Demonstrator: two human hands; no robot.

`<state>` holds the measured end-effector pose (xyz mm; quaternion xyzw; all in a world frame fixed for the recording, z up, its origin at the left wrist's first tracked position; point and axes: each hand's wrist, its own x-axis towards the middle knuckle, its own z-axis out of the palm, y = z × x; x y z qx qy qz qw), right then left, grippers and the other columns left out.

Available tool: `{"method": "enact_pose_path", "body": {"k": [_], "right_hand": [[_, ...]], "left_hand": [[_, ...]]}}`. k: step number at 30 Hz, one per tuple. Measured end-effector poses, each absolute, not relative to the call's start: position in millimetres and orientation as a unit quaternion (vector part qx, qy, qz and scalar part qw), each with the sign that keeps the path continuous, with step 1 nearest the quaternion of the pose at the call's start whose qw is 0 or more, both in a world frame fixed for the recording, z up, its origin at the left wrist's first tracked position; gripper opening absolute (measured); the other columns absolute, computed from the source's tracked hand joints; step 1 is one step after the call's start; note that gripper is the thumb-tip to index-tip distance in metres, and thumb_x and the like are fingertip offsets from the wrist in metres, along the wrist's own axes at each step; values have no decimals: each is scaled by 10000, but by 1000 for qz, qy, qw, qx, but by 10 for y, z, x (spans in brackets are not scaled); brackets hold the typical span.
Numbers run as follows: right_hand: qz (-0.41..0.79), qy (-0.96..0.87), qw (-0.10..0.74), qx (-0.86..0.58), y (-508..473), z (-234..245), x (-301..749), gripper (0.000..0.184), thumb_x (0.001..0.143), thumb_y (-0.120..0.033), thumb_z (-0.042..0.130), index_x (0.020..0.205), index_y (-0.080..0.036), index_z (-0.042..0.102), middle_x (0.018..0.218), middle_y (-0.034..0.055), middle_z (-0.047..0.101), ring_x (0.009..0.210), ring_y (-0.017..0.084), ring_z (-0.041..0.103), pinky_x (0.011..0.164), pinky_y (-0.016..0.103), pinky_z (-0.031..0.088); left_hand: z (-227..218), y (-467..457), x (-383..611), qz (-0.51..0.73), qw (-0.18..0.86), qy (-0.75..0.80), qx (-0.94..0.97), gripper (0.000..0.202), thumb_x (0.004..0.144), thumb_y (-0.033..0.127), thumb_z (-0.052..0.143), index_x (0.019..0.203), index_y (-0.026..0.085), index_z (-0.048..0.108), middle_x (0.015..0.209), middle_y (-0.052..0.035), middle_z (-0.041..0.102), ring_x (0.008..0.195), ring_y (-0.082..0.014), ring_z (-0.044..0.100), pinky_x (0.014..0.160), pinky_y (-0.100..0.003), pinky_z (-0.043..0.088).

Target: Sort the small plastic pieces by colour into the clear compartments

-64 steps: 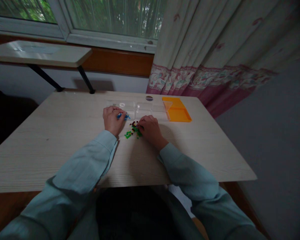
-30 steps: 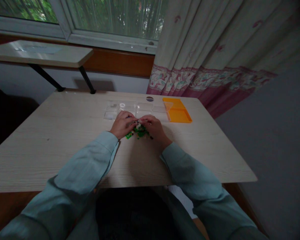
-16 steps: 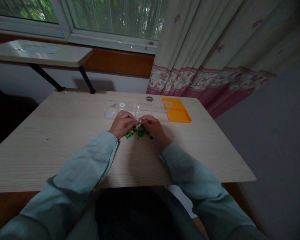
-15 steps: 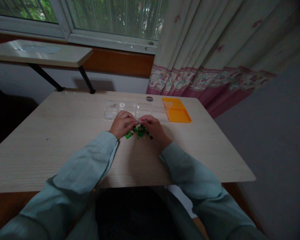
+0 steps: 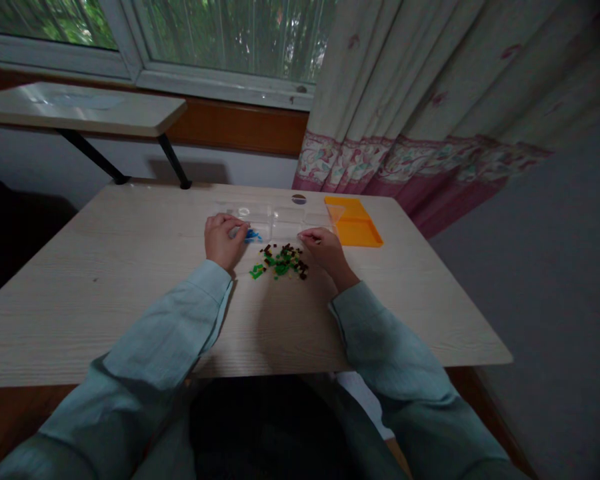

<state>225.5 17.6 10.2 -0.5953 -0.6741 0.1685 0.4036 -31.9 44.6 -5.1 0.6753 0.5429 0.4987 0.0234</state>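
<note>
A small heap of green and dark tiny pieces (image 5: 281,260) lies on the pale wooden table (image 5: 130,280). Behind it stands a clear plastic box with compartments (image 5: 280,220), and blue pieces (image 5: 253,235) lie in its near left part. My left hand (image 5: 223,239) rests by those blue pieces, fingers curled in a pinch at them. My right hand (image 5: 325,245) sits right of the heap, at the box's near edge, its fingers pinched together on something too small to name.
An orange lid (image 5: 354,221) lies right of the clear box. A small dark round thing (image 5: 299,198) sits behind the box. A second table (image 5: 80,110) stands under the window at the back left. A curtain (image 5: 430,100) hangs at the right.
Both hands were together over the heap. They have parted: the left went back-left to the blue pieces in the box, the right went right and back to the box's edge. The heap is uncovered.
</note>
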Motion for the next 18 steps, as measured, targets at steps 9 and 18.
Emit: {"method": "enact_pose_path", "body": {"k": [9, 18], "right_hand": [[81, -774, 309, -547, 78, 56, 2204, 177, 853, -197, 546, 878, -167, 718, 874, 83, 661, 866, 195, 577, 816, 318, 450], [64, -794, 268, -542, 45, 68, 2139, 206, 898, -191, 509, 944, -167, 708, 919, 92, 619, 910, 203, 556, 839, 322, 445]], "left_hand": [[-21, 461, -386, 467, 14, 591, 657, 211, 850, 393, 591, 812, 217, 701, 920, -56, 617, 1000, -244, 523, 956, -415, 377], [-51, 474, -395, 476, 9, 577, 663, 200, 838, 376, 618, 800, 192, 688, 902, -64, 603, 972, -240, 497, 912, -423, 373]]}}
